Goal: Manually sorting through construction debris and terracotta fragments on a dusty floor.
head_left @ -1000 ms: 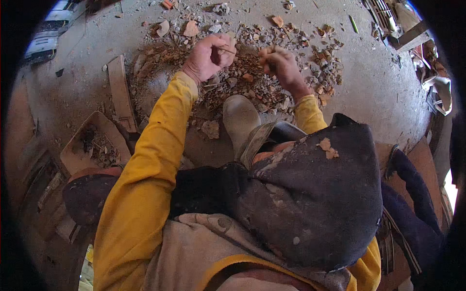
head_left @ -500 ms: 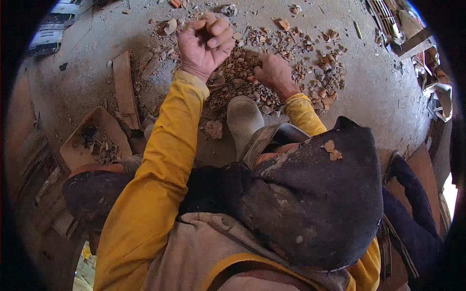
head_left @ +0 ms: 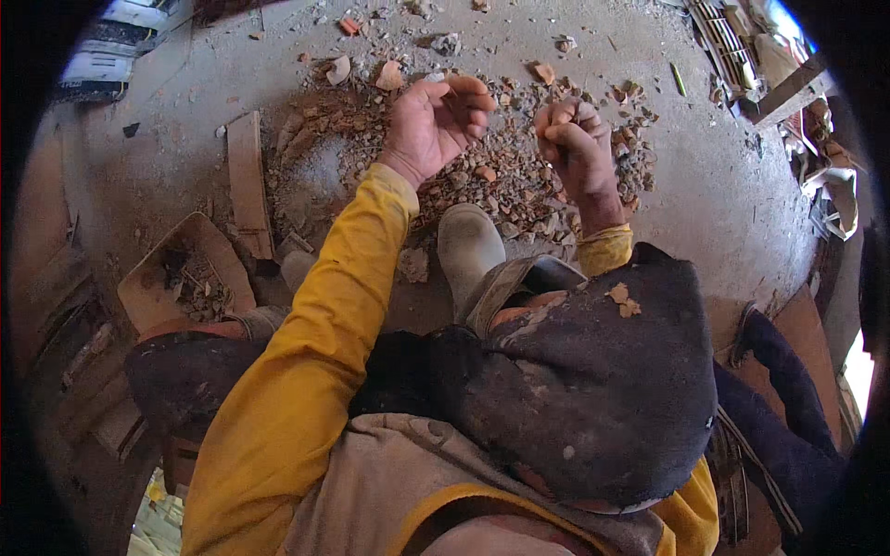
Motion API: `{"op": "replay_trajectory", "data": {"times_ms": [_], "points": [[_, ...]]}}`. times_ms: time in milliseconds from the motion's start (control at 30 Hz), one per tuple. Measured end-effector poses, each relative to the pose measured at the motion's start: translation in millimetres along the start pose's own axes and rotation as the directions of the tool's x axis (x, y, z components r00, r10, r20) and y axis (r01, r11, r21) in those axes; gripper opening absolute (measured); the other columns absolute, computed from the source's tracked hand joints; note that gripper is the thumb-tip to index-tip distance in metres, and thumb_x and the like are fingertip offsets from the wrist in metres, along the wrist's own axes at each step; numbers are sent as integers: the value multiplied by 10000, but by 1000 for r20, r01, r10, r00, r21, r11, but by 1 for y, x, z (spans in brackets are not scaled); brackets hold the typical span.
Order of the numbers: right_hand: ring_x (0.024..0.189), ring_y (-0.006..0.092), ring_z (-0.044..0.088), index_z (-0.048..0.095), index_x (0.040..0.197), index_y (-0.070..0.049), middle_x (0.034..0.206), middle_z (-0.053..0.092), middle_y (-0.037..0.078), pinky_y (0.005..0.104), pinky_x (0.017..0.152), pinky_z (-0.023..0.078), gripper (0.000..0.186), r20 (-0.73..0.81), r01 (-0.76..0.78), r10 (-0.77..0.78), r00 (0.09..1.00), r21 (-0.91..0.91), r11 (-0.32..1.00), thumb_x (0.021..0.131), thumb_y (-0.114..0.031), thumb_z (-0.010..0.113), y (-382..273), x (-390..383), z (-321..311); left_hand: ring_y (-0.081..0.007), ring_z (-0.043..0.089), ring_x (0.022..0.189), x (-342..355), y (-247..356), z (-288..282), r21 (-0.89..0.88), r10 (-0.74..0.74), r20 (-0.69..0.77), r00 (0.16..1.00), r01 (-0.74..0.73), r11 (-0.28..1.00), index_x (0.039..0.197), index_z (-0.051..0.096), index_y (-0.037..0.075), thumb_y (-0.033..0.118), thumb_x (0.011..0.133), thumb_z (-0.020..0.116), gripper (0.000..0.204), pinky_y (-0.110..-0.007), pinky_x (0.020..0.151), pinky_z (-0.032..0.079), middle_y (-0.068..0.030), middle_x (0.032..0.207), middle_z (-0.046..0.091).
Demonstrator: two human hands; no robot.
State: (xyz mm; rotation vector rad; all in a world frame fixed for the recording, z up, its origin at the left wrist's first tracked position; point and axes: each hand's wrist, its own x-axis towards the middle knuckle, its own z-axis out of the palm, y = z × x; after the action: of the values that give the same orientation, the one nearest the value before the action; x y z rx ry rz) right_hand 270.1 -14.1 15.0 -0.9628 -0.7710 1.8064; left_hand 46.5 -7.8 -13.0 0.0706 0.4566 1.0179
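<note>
A low pile of broken brick and stone pieces [head_left: 528,190] covers the floor ahead of me. Above its left part I hold my left hand [head_left: 440,128] half curled, fingers apart, and no object shows in its palm. To the right, my right hand [head_left: 577,144] is raised over the rubble with fingertips pinched together; whatever may be between them is hidden. Between and below the hands, a small orange brick piece [head_left: 486,173] lies on the pile. Larger pale fragments [head_left: 389,76] lie just beyond my left hand.
My pale boot [head_left: 468,241] stands at the pile's near edge. At left are a scoop-shaped container [head_left: 190,269] with debris in it and a wooden board [head_left: 247,185]. A timber piece [head_left: 788,93] and scrap lie at far right. Dark cloth [head_left: 593,371] covers my knee.
My left hand has moved right and slightly nearer. The right hand has shifted right, lifted off the rubble and turned its fingers away from me, uncovering the orange piece.
</note>
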Motion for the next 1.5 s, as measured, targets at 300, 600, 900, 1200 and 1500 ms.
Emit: {"op": "replay_trajectory", "data": {"times_ms": [300, 600, 900, 1200, 1500], "points": [[630, 125, 576, 656, 941, 17, 777, 665, 74, 280, 574, 468, 222, 169, 192, -97, 981, -930, 313, 934, -198, 597, -37, 6, 70, -258, 654, 978, 4, -31, -5, -303, -25, 44, 999, 38, 952, 996, 665, 30, 271, 964, 423, 343, -412, 920, 510, -113, 1022, 691], [916, 196, 682, 608, 1170, 39, 1003, 693, 166, 327, 774, 532, 323, 331, 342, -87, 940, -914, 218, 988, -202, 497, -56, 5, 94, -320, 608, 1012, -8, -38, 27, -76, 215, -263, 941, -242, 967, 982, 617, 35, 259, 973, 399, 313, -579, 1027, 378, -145, 1013, 658], [928, 249, 692, 605, 1187, 67, 1110, 667, 169, 341, 823, 554, 336, -52, 104, -151, 987, -512, 853, 945, -130, 480, -69, 5, 57, -327, 663, 872, -10, -9, 26, -378, 173, 82, 981, -130, 917, 926, 635, -8, 222, 957, 407, 325, -518, 937, 502, -176, 883, 680], [812, 150, 661, 643, 1106, 5, 976, 667, 66, 287, 737, 531, 272, -282, -200, 74, 957, -448, 872, 935, -197, 579, -6, -9, 15, -298, 640, 984, 48, 205, 112, 323, 491, 431, 757, -637, 700, 1106, 582, -53, 177, 932, 496, 301, -397, 876, 548, -216, 1072, 639], [816, 233, 689, 676, 1062, -12, 892, 717, 126, 354, 711, 525, 293, -254, -122, -312, 915, -914, 387, 858, -219, 642, 36, 18, -58, -177, 599, 1068, 11, 186, 18, 968, 461, 251, 851, -222, -118, 1153, 604, -25, 303, 931, 583, 397, -295, 941, 451, -114, 1249, 594]]}}
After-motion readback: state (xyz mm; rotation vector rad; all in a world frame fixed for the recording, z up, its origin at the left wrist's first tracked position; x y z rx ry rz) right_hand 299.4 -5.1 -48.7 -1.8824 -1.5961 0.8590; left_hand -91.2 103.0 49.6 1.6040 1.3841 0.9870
